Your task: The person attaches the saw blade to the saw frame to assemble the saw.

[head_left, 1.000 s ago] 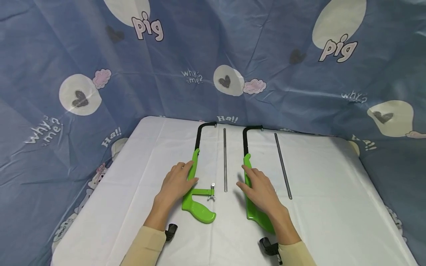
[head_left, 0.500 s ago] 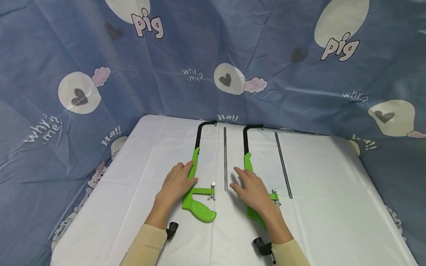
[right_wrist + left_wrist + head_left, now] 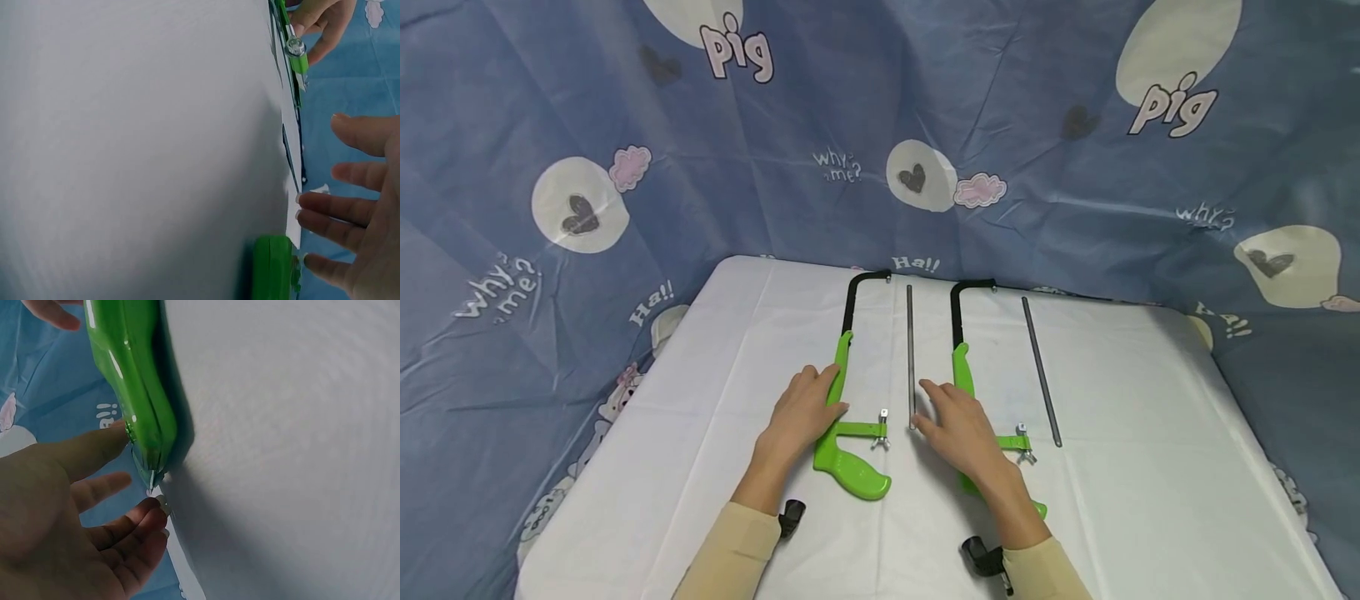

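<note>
Two hacksaw frames with green handles and black front bows lie on a white-covered table. My left hand (image 3: 805, 408) rests over the left hacksaw frame (image 3: 852, 475), its fingers loosely bent and its thumb across the green bar. My right hand (image 3: 958, 425) hovers over the right hacksaw frame (image 3: 962, 367), fingers spread and holding nothing. Its fingertips are near the lower end of a thin grey hacksaw blade (image 3: 911, 350) between the frames. A second grey hacksaw blade (image 3: 1042, 371) lies slanted at the right. The right wrist view shows the spread right-hand fingers (image 3: 337, 209) beside a green handle (image 3: 272, 269).
Each frame carries a short green arm with a metal wing nut (image 3: 881, 443). The white table (image 3: 1150, 433) ends at a blue printed cloth (image 3: 820, 217) behind. Black wrist cameras (image 3: 981, 557) hang below the forearms.
My right hand has shifted left, from above the right frame's bar toward the middle blade, uncovering that frame's wing nut. The left hand keeps its place on the left frame.
</note>
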